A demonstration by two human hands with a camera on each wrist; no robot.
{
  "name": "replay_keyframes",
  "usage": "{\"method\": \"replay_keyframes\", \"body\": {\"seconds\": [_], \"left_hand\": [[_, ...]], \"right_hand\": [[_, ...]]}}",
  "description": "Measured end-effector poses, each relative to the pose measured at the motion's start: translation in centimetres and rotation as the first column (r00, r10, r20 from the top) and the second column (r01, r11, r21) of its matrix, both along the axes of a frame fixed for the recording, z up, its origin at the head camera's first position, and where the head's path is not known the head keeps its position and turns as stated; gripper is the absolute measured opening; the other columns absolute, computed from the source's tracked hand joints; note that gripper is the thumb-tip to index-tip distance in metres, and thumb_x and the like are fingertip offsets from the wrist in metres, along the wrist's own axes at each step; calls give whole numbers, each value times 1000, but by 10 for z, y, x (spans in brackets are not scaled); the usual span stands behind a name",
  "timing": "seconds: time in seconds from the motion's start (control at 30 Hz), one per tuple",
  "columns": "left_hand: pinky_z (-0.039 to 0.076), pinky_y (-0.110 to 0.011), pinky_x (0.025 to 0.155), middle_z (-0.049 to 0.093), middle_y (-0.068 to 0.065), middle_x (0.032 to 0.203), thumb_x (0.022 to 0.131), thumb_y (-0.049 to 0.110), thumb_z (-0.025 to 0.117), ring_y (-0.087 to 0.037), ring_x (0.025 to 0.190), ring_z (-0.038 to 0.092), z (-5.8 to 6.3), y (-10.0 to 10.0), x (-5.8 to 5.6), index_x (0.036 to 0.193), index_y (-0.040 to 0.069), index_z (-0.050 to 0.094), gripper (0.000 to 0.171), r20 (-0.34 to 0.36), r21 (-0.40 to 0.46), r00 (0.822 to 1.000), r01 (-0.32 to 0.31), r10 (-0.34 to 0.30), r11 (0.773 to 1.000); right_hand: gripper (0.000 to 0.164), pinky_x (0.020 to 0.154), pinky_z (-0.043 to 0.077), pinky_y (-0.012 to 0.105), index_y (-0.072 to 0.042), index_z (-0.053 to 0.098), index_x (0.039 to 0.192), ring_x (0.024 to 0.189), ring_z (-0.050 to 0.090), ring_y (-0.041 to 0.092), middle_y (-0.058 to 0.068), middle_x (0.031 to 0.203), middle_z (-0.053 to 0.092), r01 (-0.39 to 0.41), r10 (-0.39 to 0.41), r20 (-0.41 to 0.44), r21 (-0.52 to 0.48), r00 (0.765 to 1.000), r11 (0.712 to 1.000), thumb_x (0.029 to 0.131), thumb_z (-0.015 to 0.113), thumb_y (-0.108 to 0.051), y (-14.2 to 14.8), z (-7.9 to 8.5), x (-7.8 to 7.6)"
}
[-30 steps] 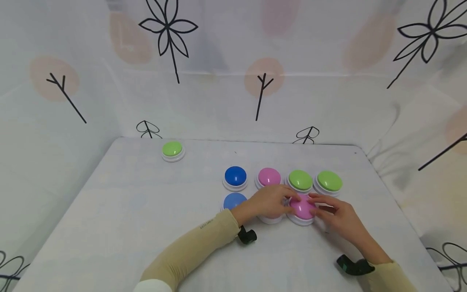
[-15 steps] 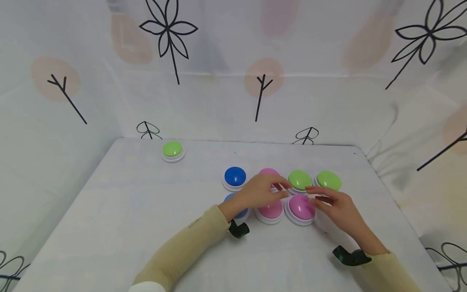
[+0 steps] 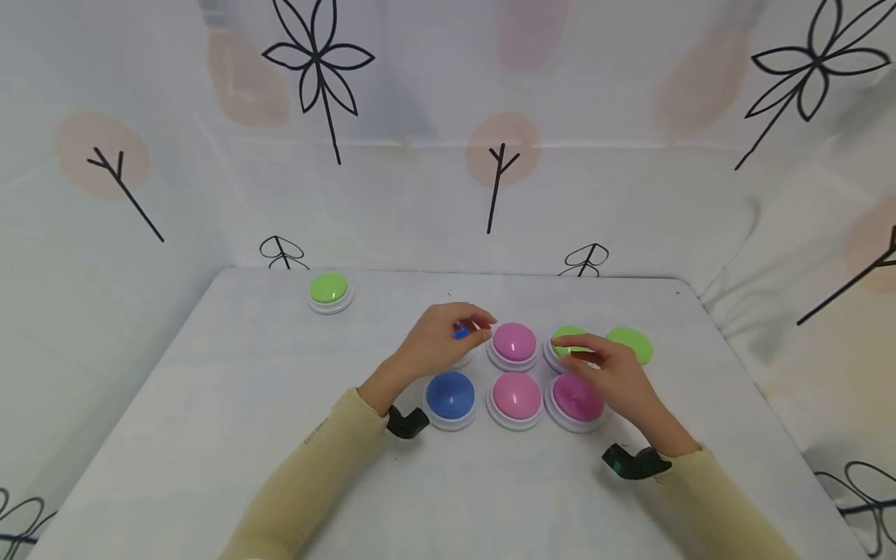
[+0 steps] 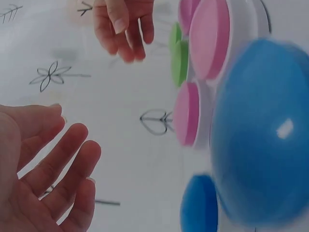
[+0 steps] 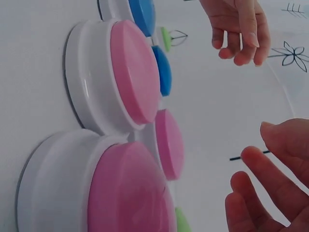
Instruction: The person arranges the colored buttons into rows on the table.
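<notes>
My left hand, fingers loosely bent and holding nothing, hovers over the back blue push button and hides most of it in the head view. The front blue button lies just below that hand. My right hand also holds nothing; its curved fingers pass above a green button and the front right pink button. Between the hands sit two more pink buttons, a back one and a front one. All have round white bases. In the wrist views both hands are apart from the domes.
Another green button stands at the right end of the back row, partly behind the right hand. A lone green button is far off at the back left of the white table. Patterned cloth walls enclose the table.
Both hands were around the front right pink button. The left hand has come away and moved left over the back blue button; the right has shifted slightly left and up. The buttons stayed in place.
</notes>
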State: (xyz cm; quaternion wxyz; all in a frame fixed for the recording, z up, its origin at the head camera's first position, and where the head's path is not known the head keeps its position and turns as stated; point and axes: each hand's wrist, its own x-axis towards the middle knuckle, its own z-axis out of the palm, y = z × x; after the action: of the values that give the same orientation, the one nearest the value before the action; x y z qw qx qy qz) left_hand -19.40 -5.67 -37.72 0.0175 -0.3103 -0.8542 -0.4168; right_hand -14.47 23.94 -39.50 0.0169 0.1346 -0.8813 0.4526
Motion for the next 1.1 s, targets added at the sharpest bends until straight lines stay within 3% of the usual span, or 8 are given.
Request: {"method": "replay_keyframes", "body": {"seconds": [0.13,0.4,0.8,0.93,1.1], "left_hand": [[56,-32,81,70,6,106,95,21,69,-8,92,62,-3,-27,-4,117,13,71,23,-28,11,997,-65,66,998],[55,-37,83,71,4,104,95,24,70,-13,95,63,-7,-79,-3,118,15,71,24,-32,-23,972,-233,232,972],[52,-41,86,69,-3,114,96,22,69,-19,102,63,-9,-143,-5,121,12,69,27,-9,28,930,-366,366,930],[50,-43,88,67,-5,119,96,20,68,-23,107,62,-12,-159,-7,125,11,66,31,-8,39,917,-399,399,916],[48,-47,94,62,-11,130,96,19,69,-30,115,58,-18,-177,-9,132,9,62,38,0,2,887,-462,462,887]], "right_hand": [[30,88,51,19,-11,69,123,116,62,32,10,123,67,-34,34,10,-21,999,999,94,71,-16,-11,0,-8],[30,93,53,47,-15,68,125,119,59,34,7,126,65,-61,61,36,7,998,998,96,69,-21,-32,5,-21],[29,96,52,46,-17,68,125,117,61,29,5,126,65,-78,81,61,-53,995,996,96,69,-20,-70,18,-51],[31,96,52,43,-14,68,125,114,63,27,10,128,64,-101,109,81,-87,991,991,96,69,-22,-84,17,-67],[29,99,50,42,-9,69,123,115,62,28,10,124,67,-136,142,51,-93,989,986,95,69,-18,-105,12,-86]]}}
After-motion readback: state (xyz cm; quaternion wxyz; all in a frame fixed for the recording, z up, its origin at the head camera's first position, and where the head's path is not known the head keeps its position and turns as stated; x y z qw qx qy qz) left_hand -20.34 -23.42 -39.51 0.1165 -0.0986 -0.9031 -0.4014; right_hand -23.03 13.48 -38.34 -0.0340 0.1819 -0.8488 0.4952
